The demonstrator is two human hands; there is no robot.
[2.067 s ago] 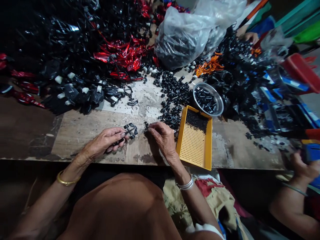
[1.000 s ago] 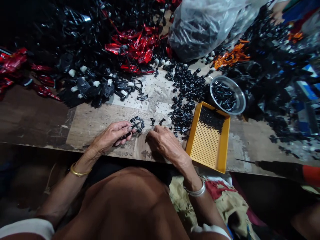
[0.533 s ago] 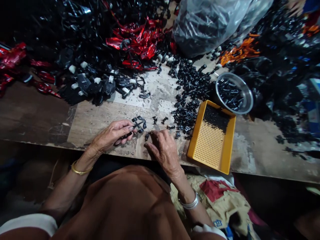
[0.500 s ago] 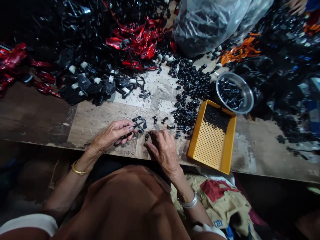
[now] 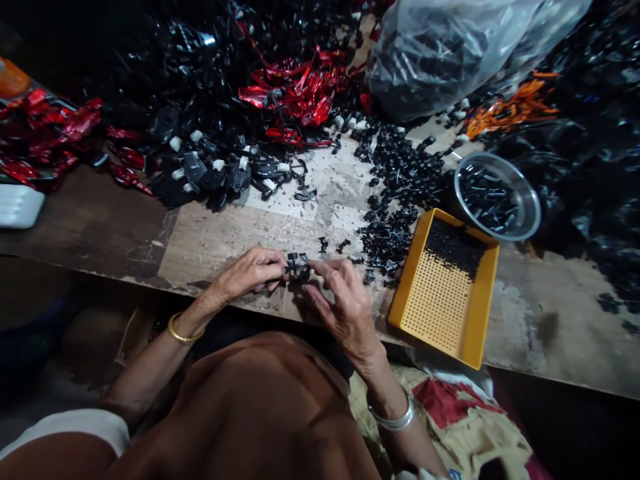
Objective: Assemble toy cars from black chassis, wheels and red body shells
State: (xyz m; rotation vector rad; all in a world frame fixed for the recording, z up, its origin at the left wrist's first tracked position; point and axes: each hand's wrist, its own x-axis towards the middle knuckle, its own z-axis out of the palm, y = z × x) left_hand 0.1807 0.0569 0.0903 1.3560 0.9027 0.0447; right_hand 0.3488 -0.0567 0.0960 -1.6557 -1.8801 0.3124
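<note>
**Q: Report on the left hand.**
A: My left hand point(image 5: 247, 273) is closed up. Its fingers point(image 5: 273, 269) lie together and curl around the left side of a black plastic part point(image 5: 299, 267), a small moulded piece with an open frame. I cannot tell what it belongs to.

**Q: And the right?**
A: My right hand point(image 5: 345, 300) comes in from the other side. Its fingers point(image 5: 325, 270) are slightly spread, and the forefinger and thumb press on the part's right side. So the part sits between my two hands, clamped by both, just above the wooden workbench point(image 5: 215, 247). Some of it is hidden behind my fingertips.

**Q: What lies nearest the fingers?**
A: Two loose black pieces point(image 5: 324, 245) lie on the bench just ahead of my right fingers. Beyond them, to the right, is a heap of small black plastic pieces point(image 5: 390, 240).

**Q: Further out?**
A: Right of my right hand is a yellow perforated tray point(image 5: 485, 307), with black pieces massed at its far end. Beyond that tray stands a steel bowl point(image 5: 530, 213) holding black pieces. Ahead of my hands are red and black plastic parts point(image 5: 300, 100) and a clear plastic bag point(image 5: 450, 60) filled with black pieces.
</note>
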